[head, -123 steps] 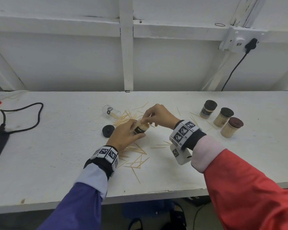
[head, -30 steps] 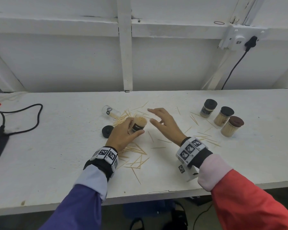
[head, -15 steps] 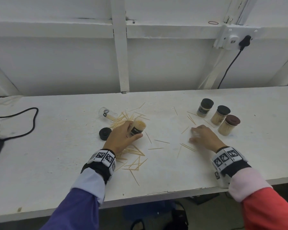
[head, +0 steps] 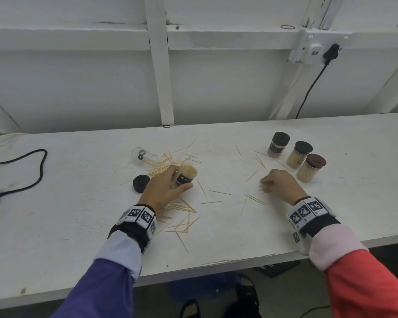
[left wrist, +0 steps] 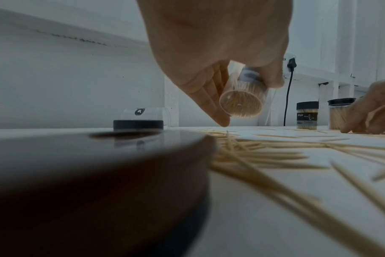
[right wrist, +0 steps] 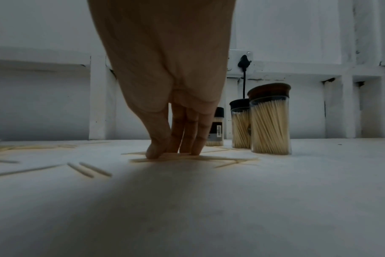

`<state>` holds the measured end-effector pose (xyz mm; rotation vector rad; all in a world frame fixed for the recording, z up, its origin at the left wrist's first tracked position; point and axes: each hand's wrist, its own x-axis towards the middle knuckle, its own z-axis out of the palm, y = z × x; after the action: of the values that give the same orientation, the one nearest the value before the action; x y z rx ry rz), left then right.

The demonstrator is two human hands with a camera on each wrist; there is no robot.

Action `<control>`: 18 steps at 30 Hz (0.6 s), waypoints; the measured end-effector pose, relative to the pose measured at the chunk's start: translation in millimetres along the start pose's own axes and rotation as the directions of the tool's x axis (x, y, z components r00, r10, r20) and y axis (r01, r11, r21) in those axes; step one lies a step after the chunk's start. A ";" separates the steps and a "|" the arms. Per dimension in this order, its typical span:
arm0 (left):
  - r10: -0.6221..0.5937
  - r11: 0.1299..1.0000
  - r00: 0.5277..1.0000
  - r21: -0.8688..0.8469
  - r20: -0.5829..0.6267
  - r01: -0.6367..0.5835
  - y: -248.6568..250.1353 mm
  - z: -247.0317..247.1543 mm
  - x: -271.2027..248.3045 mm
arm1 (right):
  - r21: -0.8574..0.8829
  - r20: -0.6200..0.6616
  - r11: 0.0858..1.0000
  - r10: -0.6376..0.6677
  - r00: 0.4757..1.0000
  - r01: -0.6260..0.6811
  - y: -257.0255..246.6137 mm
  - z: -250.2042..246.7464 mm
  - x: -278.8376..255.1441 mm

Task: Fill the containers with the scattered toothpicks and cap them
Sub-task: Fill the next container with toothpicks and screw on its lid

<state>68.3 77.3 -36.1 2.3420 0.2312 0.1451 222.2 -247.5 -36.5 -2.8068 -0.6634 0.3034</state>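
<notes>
My left hand (head: 170, 188) grips a clear uncapped container (head: 186, 176) packed with toothpicks and holds it tilted just above the table; the left wrist view shows its round base (left wrist: 241, 105). Its black cap (head: 141, 182) lies to the left, and an empty clear container (head: 145, 155) lies on its side behind. My right hand (head: 265, 186) is down on the table (head: 216, 237), its fingertips (right wrist: 153, 152) pinching loose toothpicks (right wrist: 187, 159). Scattered toothpicks (head: 182, 216) lie around both hands.
Three capped, filled containers (head: 278, 144), (head: 299, 154), (head: 311, 167) stand just beyond my right hand. A black cable (head: 32, 171) loops at the table's left end. A wall socket with a plug (head: 329, 52) is at the upper right. The table's front edge (head: 216, 263) is near.
My right hand left the mouth of the held container, swept right and came down on the loose toothpicks near the capped containers. The left hand keeps holding the container.
</notes>
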 end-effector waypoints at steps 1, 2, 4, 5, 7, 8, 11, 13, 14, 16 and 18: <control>0.000 1.000 1.000 0.000 0.001 0.000 0.4 0.0 0.0 | -0.007 -0.008 1.000 -0.006 1.000 0.006 0.0 -1.0 0.0; 0.001 1.000 1.000 -0.002 0.002 -0.001 0.7 0.0 0.0 | 0.000 -0.013 1.000 -0.020 1.000 0.020 1.2 -2.2 0.1; 0.001 1.000 1.000 -0.003 0.003 -0.001 0.4 0.0 -0.1 | 0.041 0.002 0.998 -0.057 0.998 0.057 5.6 -5.2 -0.9; 0.000 1.000 1.000 -0.004 0.004 0.000 0.1 0.0 -0.1 | 0.059 0.015 0.995 -0.078 0.997 0.077 8.3 -6.4 -1.2; 0.002 1.000 1.000 -0.009 0.007 -0.002 -0.1 0.0 -0.4 | 0.066 0.035 0.992 -0.109 0.993 0.107 12.6 -7.9 -2.4; 0.004 1.000 1.000 -0.009 0.010 -0.004 0.4 -0.2 -0.6 | 0.054 0.034 0.992 -0.112 0.993 0.110 13.5 -8.0 -2.8; 0.009 1.000 1.000 -0.006 0.018 -0.008 1.2 -0.3 -1.0 | -0.018 -0.001 0.995 -0.103 0.995 0.103 13.8 -6.6 -0.2; 0.008 1.000 1.000 -0.006 0.019 -0.008 1.7 -0.6 -1.4 | -0.084 0.014 0.994 -0.066 0.998 0.067 12.6 -6.7 2.2; 0.006 1.000 1.000 -0.006 0.021 -0.006 2.4 -0.9 -1.6 | -0.110 0.030 0.993 -0.045 0.999 0.048 12.6 -6.9 3.1; 0.005 1.000 1.000 -0.007 0.022 -0.005 3.8 -1.0 -1.8 | -0.141 0.054 0.990 -0.015 0.998 0.022 12.6 -9.3 2.9; 0.007 1.000 1.000 -0.010 0.025 -0.007 4.5 -1.0 -2.1 | -0.185 0.068 0.982 -0.017 0.998 0.030 9.6 -14.0 0.1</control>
<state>66.6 74.4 -32.3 2.3334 0.2093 0.1205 229.8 -258.3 -25.9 -2.9738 -0.7767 0.3483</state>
